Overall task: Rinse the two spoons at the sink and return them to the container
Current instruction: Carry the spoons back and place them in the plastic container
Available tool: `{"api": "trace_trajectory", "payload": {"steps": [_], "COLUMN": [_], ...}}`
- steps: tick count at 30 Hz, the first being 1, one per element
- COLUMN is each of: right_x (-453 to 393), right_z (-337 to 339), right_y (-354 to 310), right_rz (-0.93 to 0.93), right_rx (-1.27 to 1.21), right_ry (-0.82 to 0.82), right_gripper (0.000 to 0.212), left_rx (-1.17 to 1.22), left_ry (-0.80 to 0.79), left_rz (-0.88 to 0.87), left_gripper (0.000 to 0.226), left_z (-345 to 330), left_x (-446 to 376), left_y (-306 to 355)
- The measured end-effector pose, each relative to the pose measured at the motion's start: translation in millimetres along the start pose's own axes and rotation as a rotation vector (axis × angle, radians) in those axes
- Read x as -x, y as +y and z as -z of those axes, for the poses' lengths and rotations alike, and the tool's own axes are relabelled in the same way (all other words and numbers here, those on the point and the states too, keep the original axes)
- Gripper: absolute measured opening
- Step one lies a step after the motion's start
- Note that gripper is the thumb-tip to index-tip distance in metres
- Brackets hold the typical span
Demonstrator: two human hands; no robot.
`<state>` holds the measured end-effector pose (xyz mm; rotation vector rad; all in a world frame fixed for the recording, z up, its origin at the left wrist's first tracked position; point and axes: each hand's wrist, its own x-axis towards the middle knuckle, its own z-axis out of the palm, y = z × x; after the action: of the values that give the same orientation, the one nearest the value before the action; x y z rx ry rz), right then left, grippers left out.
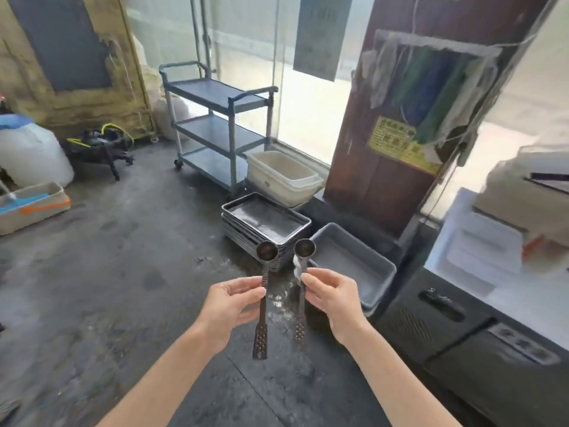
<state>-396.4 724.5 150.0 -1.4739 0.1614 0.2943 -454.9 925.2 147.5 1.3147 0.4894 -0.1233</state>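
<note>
Down near the bottom, 2 bare arms reach out over a wet grey floor [107,272]. The left hand [229,303] pinches the thin handle of the left spoon [264,291] between thumb and fingertips, and the spoon stands almost straight up with its round bowl on top. The right hand [331,295] holds the right spoon [301,288] the same way, bowl up, and something white sticks to that spoon just under the bowl. Both spoons are dark metal with little holes at the low end, and they are close side by side but do not touch. Just past the spoons, a stack of dark trays [266,221] sits on the floor, and a grey tub [354,260] sits to its right. A little farther back is a cream bin [283,177]. Behind that, a grey cart [215,121] with 3 shelves stands by the bright glass wall. On the near right is a dark metal counter [462,343]. Far left, a big white jug [30,149] stands near the wall.
</note>
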Motion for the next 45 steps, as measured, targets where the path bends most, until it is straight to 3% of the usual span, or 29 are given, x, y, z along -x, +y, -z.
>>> {"api": "trace_trajectory", "payload": {"steps": [11,19,30,45], "right_x": [-43.6,-85.9,-178.6,-308.9], "right_z": [108.2,241.5,441.4,592.3], "right_y": [-18.7,-31.9,-75.6,-91.5], "right_rz": [-0.029,-0.03,-0.044,-0.088], "right_rx": [-0.052,-0.19,-0.144,-0.196], "right_ry": [0.399,0.588,0.665,0.789], "right_gripper": [0.01,0.014,0.01,0.02], "left_rx": [-0.195,-0.283,-0.346,-0.419], "left_ry": [-0.348,-0.512,-0.492,-0.54], "left_rz": [0.065,0.078,0.07,0.08], "left_gripper": [0.026,0.022,0.022,0.023], "left_z": [-130.2,-275.1,-499.6,-703.1], "left_x": [-96.4,-157.6,-229.3,-349.9], "left_y": [29.7,24.7,3.4,-27.2]}}
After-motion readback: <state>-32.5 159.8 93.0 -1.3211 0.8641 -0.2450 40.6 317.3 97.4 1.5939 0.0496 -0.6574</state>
